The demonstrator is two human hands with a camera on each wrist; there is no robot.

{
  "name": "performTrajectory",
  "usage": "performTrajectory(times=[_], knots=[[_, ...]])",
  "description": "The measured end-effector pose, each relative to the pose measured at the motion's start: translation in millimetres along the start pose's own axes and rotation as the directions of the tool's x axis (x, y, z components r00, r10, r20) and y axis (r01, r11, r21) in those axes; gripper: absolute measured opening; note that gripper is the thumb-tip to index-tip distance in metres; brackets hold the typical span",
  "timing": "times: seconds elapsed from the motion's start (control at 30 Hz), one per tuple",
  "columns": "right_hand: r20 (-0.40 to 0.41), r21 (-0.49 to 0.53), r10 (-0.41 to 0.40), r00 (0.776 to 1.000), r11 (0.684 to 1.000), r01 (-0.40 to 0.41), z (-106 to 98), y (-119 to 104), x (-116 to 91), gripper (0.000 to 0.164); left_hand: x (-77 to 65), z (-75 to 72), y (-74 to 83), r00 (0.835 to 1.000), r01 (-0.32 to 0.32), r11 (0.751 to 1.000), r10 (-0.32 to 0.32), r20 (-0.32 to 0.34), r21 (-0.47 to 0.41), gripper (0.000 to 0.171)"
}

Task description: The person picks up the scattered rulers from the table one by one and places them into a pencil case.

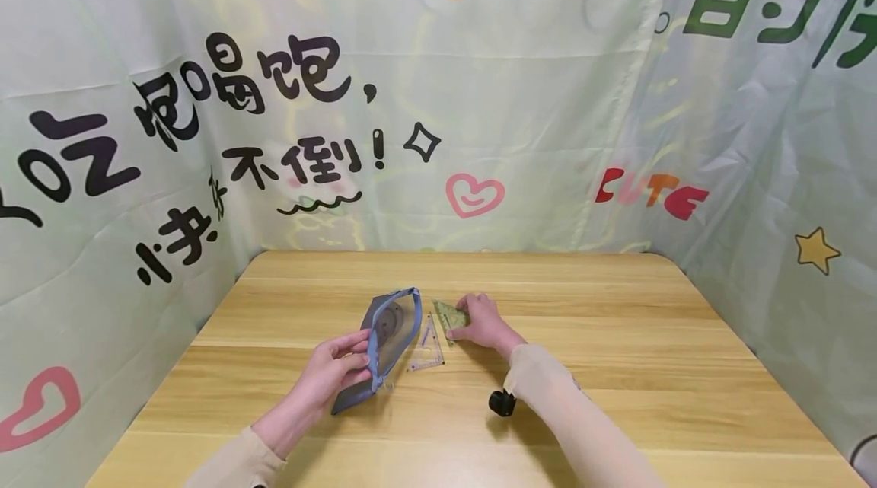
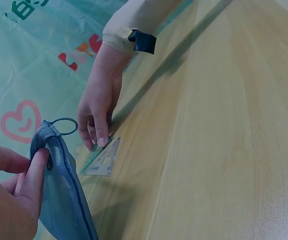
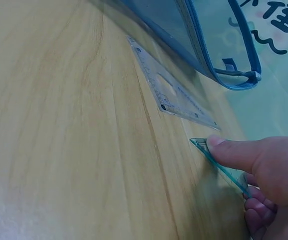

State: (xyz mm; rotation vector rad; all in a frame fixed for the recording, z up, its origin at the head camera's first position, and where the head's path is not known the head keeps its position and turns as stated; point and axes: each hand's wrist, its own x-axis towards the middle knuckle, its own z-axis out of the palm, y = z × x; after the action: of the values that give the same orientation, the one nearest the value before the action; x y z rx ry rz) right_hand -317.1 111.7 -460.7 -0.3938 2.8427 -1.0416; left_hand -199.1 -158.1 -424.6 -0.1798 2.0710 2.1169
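Observation:
My left hand (image 1: 336, 370) pinches the near side of a blue-edged zip pouch (image 1: 363, 389), whose opening gapes toward the right. A dark round shape shows through its see-through side. Just right of the pouch, a clear set square (image 1: 428, 351) lies flat on the table. My right hand (image 1: 483, 323) pinches a green-tinted set square (image 1: 448, 317) between thumb and fingers, beside the clear one. In the right wrist view, the thumb presses on one corner of the green set square (image 3: 223, 170), which is tilted; the fingers partly hide it.
Both set squares and the pouch are over a wood-grain table (image 1: 617, 366). Printed cloth (image 1: 534, 107) hangs round its back and sides. A black wrist camera (image 1: 502, 403) sticks out from my right sleeve.

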Motion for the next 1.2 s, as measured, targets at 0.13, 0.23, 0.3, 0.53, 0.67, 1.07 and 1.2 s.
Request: performTrajectory(times=[0.13,0.23,0.3,0.53,0.67,1.07,1.2], knots=[[0.021,-0.024,-0.001,1.000,1.000,0.002,-1.7,-2.5,0.5,0.061,-0.3,-0.4,0.7,1.000,-0.005,1.000,0.005,-0.001,0.002,0.053],[0.043,-0.034,-0.009,0.999,0.999,0.011,-3.9,-4.2,1.4,0.062,-1.0,-0.9,1.8,1.000,-0.009,1.000,0.009,0.000,0.006,0.053],[0.052,-0.033,-0.020,0.998,0.999,0.022,-5.6,-5.4,1.8,0.061,-1.3,-1.4,2.3,1.000,-0.010,1.000,0.010,0.002,0.006,0.053],[0.056,-0.019,-0.037,0.998,0.999,0.038,-9.7,-6.0,3.1,0.055,-1.0,-3.1,2.4,1.000,0.000,1.000,0.000,0.000,0.003,0.053],[0.059,-0.021,-0.040,0.997,0.999,0.042,-10.4,-5.2,5.1,0.053,-0.3,-3.8,1.8,1.000,0.004,1.000,-0.004,0.001,0.001,0.053],[0.066,0.037,0.007,0.998,0.999,-0.010,-12.7,-1.4,11.1,0.055,-0.3,-3.4,3.2,1.000,-0.006,1.000,0.006,0.001,-0.004,0.053],[0.046,0.042,0.026,0.999,0.999,-0.028,-13.4,-1.0,11.4,0.056,0.0,-3.6,4.1,1.000,-0.015,1.000,0.015,0.005,0.001,0.053]])
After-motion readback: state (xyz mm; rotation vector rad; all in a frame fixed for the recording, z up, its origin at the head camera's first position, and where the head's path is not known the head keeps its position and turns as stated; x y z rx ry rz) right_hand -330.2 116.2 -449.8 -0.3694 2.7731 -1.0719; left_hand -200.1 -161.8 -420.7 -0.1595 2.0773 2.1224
